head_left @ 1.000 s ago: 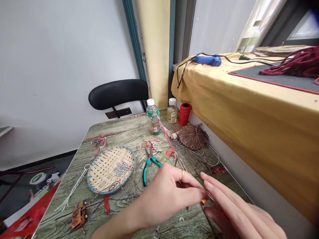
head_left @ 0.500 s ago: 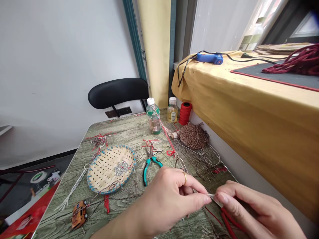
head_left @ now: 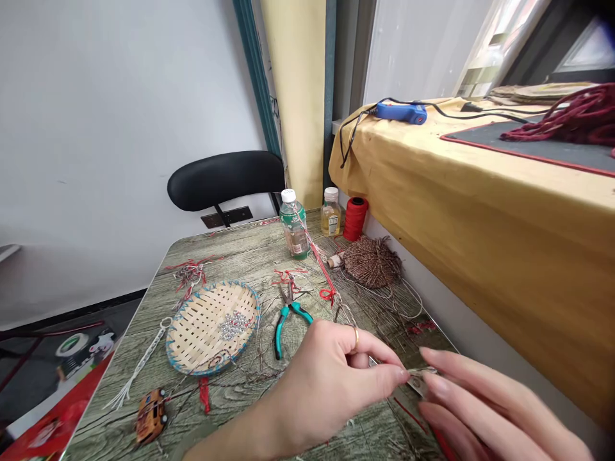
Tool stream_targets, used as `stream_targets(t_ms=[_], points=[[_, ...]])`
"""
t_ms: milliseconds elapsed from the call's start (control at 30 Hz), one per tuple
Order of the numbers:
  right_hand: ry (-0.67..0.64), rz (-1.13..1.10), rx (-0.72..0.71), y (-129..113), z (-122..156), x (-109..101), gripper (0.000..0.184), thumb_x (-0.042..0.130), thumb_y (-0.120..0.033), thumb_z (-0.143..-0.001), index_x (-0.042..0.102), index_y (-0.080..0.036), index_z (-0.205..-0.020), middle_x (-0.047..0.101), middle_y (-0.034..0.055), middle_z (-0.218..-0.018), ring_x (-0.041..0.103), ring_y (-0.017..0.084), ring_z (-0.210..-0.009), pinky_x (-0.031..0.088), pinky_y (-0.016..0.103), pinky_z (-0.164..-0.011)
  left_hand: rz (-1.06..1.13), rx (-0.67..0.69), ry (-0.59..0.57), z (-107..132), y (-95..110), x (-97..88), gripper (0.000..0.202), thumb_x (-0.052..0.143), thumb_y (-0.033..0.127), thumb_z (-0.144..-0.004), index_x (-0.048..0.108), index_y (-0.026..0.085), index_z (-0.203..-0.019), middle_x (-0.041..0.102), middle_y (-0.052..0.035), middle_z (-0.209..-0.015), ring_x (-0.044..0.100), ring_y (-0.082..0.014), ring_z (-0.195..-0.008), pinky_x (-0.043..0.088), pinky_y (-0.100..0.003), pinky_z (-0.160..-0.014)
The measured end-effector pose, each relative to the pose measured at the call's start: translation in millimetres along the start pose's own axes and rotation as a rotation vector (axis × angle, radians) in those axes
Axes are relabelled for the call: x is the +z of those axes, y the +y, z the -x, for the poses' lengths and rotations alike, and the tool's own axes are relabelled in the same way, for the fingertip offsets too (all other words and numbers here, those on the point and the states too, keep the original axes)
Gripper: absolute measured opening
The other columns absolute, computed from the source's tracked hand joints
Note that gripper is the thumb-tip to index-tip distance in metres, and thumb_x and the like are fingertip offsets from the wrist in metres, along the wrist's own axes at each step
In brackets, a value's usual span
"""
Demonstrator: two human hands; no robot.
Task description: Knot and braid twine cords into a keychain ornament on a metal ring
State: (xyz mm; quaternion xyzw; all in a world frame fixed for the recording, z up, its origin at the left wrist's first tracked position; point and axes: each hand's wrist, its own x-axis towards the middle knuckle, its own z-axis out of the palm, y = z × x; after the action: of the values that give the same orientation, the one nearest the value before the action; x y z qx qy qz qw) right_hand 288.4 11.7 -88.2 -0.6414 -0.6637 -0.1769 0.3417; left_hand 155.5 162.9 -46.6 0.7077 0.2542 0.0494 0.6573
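My left hand [head_left: 341,374], with a gold ring, pinches a thin twisted cord [head_left: 417,371] between thumb and forefinger. My right hand [head_left: 490,400] is beside the cord's right end, its fingers apart around it. Below the fingertips shows a small pale flat piece [head_left: 417,385]; its kind is unclear. Something red [head_left: 442,443] lies partly hidden under my right hand. A braided cord [head_left: 346,312] with a red bow runs from behind my left hand toward a green-labelled bottle [head_left: 294,227]. Teal-handled pliers [head_left: 283,330] lie left of my left hand.
A woven basket [head_left: 192,326] holds small silvery beads. An orange toy car [head_left: 150,416] sits near the front left. At the back stand a small bottle [head_left: 331,214] and a red thread spool [head_left: 355,221], near a brown yarn bundle [head_left: 372,262]. A yellow-draped surface [head_left: 461,243] rises on the right.
My right hand's fingers have parted from their pinch at the cord. My left hand keeps its pinch, barely shifted. The view has moved slightly.
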Motion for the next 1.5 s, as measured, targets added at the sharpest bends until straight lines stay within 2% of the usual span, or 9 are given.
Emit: stream_targets(t_ms=[167,433,733,967,1067,1167,1267,1367,1500], points=[[-0.046,-0.175,0.009,-3,-4,9,0.032,0.045,-0.018,-0.083,0.057,-0.017,-0.113,0.062,0.0101,-0.085,0.062,0.017,-0.073,0.051,0.022,-0.056,0.024,0.004,-0.008,0,3,-2.7,0.021,0.062,0.029,-0.07,0.07,0.011,-0.076,0.031,0.008,-0.044,0.025,-0.0043,-0.043,0.018,-0.019,-0.039],[-0.078,-0.293,0.101,-5,-22,8,0.005,0.051,-0.012,-0.081,0.053,-0.016,-0.083,0.053,0.0021,-0.059,0.051,0.012,-0.051,0.042,0.022,-0.045,0.001,0.006,-0.004,2,-1,-3.1,0.02,0.064,0.031,-0.069,0.07,0.013,-0.075,0.032,0.0075,-0.045,0.026,-0.005,-0.044,0.018,-0.02,-0.039],[-0.09,-0.226,0.15,-7,-28,13,0.029,0.036,-0.018,-0.089,0.035,-0.021,-0.06,0.036,-0.0049,-0.048,0.034,0.007,-0.039,0.029,0.02,-0.039,-0.07,0.122,0.0,1,-6,-0.8,0.017,0.062,0.03,-0.073,0.071,0.016,-0.075,0.04,0.0058,-0.048,0.034,-0.0065,-0.047,0.027,-0.02,-0.044],[-0.126,-0.215,0.163,-10,-33,13,0.03,0.04,-0.015,-0.088,0.033,-0.02,-0.059,0.033,-0.0066,-0.048,0.032,0.006,-0.039,0.026,0.019,-0.04,-0.327,0.314,0.06,3,-1,0.1,0.013,0.063,0.021,-0.072,0.071,0.022,-0.082,0.064,0.0012,-0.092,0.057,-0.0109,-0.079,0.041,-0.02,-0.073],[-0.139,-0.212,0.13,-10,-32,12,0.031,0.039,-0.018,-0.089,0.035,-0.02,-0.058,0.035,-0.006,-0.047,0.034,0.006,-0.038,0.027,0.019,-0.04,-0.374,0.288,0.09,7,3,-0.1,0.038,0.07,0.028,-0.065,0.065,0.025,-0.103,0.063,0.0016,-0.105,0.057,-0.0155,-0.09,0.04,-0.023,-0.083],[-0.155,-0.192,0.113,-10,-31,11,0.033,0.038,-0.02,-0.09,0.037,-0.02,-0.057,0.037,-0.0054,-0.045,0.034,0.007,-0.038,0.027,0.02,-0.04,-0.337,0.205,0.097,12,9,-0.6,0.06,0.074,0.036,-0.057,0.056,0.028,-0.115,0.059,0.0002,-0.115,0.059,-0.017,-0.083,0.045,-0.025,-0.074],[-0.165,-0.178,0.103,-10,-31,9,0.034,0.039,-0.022,-0.09,0.041,-0.019,-0.056,0.04,-0.0045,-0.045,0.036,0.006,-0.037,0.028,0.019,-0.039,-0.15,0.01,-0.031,14,13,-0.6,0.066,0.072,0.038,-0.059,0.049,0.033,-0.121,0.064,0.0003,-0.107,0.058,-0.0112,-0.058,0.046,-0.024,-0.058],[-0.157,-0.172,0.075,-10,-34,7,0.034,0.038,-0.021,-0.09,0.046,-0.019,-0.057,0.045,-0.003,-0.045,0.04,0.007,-0.038,0.03,0.019,-0.041,0.111,-0.124,-0.136,11,10,1.3,0.057,0.068,0.032,-0.065,0.051,0.029,-0.119,0.069,0.0013,-0.084,0.059,-0.0108,-0.055,0.046,-0.023,-0.057],[-0.14,-0.159,0.112,-12,-37,5,0.036,0.039,-0.021,-0.089,0.041,-0.019,-0.053,0.04,-0.0044,-0.042,0.036,0.007,-0.036,0.028,0.02,-0.038,0.058,-0.034,-0.018,7,5,5.2,0.026,0.066,0.028,-0.067,0.067,0.021,-0.092,0.068,0.0005,-0.069,0.06,-0.0132,-0.064,0.045,-0.021,-0.061]])
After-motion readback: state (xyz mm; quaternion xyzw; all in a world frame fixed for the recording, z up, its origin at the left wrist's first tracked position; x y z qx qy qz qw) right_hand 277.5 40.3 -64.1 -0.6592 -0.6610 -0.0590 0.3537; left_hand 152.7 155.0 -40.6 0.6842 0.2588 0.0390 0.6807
